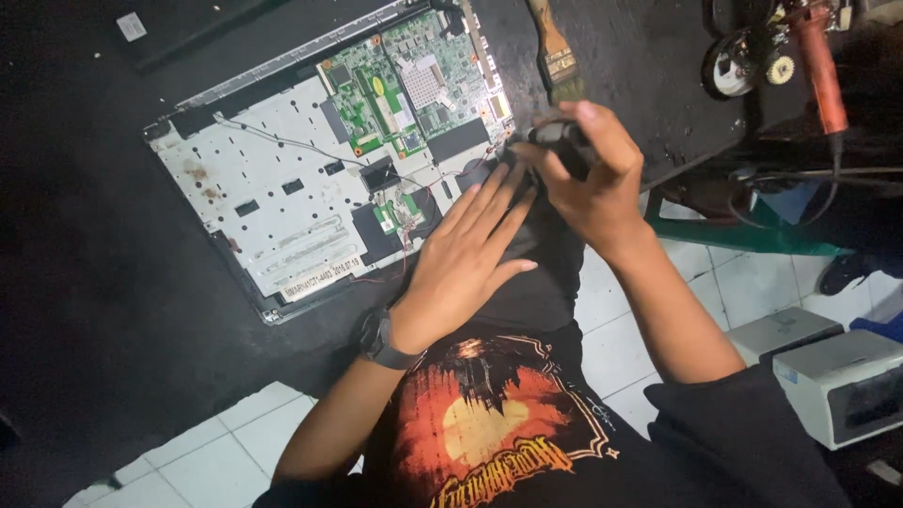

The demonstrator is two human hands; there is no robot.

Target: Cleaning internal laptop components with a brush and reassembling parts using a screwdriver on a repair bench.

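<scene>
Black part [557, 139] gripped in right hand [593, 183] fingers.

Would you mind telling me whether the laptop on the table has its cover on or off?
Off. The laptop lies with its green circuit board and bare metal frame exposed.

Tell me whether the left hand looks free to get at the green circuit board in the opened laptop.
Probably yes: the left hand lies flat, fingers extended, beside the opened laptop, and nothing covers the green circuit board. The right hand grips a small black object off to the side.
</scene>
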